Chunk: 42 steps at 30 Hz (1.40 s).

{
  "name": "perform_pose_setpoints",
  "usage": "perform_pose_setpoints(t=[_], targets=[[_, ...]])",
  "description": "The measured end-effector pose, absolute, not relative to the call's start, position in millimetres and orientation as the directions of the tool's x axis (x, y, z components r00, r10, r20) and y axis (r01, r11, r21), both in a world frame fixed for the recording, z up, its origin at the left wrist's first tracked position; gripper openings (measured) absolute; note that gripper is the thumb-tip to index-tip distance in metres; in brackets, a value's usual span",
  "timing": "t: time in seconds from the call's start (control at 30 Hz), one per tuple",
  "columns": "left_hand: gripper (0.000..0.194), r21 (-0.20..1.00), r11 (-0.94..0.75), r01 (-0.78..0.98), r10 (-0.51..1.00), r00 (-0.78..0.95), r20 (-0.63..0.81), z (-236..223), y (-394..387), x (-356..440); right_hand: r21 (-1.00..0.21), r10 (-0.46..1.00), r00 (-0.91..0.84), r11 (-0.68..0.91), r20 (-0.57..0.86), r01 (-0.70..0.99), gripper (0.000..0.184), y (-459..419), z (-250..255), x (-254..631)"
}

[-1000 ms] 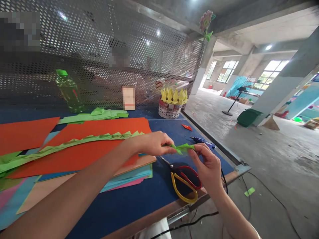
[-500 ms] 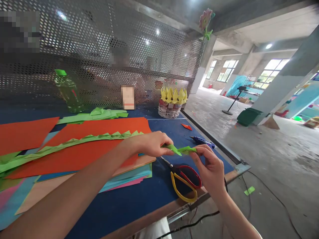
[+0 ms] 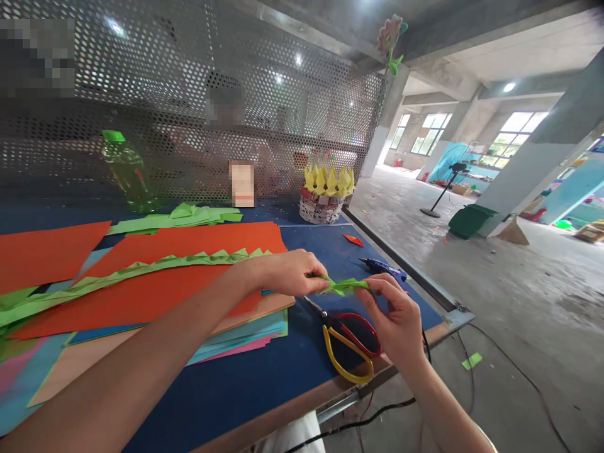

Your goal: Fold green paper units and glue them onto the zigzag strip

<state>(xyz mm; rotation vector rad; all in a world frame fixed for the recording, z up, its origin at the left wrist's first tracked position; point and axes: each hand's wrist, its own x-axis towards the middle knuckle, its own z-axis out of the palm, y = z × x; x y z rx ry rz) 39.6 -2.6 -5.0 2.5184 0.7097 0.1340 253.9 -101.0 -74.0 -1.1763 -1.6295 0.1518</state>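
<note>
A long strip of green paper point(image 3: 155, 265), folded into a row of points, runs from the left across orange sheets point(image 3: 198, 292) to my hands. My left hand point(image 3: 302, 272) pinches the strip close to its right end. At the very end, the thumb and fingers of my right hand point(image 3: 394, 308) grip a green folded tip. A short twisted piece of the green paper shows between the two hands. Under them on the blue table point(image 3: 302, 352) lie scissors point(image 3: 349, 346) with one red and one yellow handle loop. Past my right hand is a blue glue gun point(image 3: 384, 268).
Behind stand a bottle with a green cap point(image 3: 127, 173), a perforated metal screen point(image 3: 179, 88) and a basket with yellow folded points point(image 3: 327, 198). Green paper strips point(image 3: 189, 217) and a small orange paper piece point(image 3: 353, 240) lie on the table. Coloured sheets point(image 3: 245, 340) are stacked at left.
My right hand drew slightly right and away from the left, then came back a little closer. The green end between them has shifted shape. My left hand has hardly moved.
</note>
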Motion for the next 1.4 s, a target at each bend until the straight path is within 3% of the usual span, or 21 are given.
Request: perform_pose_setpoints(t=[0.47, 0.7, 1.4], targets=[[0.030, 0.488, -0.723, 0.489, 0.518, 0.851, -0.084, -1.9, -5.6, 41.0, -0.516, 0.691, 0.003, 0.538, 0.723, 0.666, 0.008, -102.9, -72.9, 252.4], [0.035, 0.512, -0.715, 0.476, 0.520, 0.852, -0.066, -5.6, -3.9, 41.6, -0.525, 0.661, 0.062, 0.532, 0.748, 0.664, 0.007, -104.3, -74.2, 251.6], [0.037, 0.535, -0.700, 0.473, 0.525, 0.849, -0.064, -2.6, -6.2, 42.5, -0.548, 0.729, -0.024, 0.534, 0.684, 0.644, 0.011, -97.5, -77.3, 248.6]])
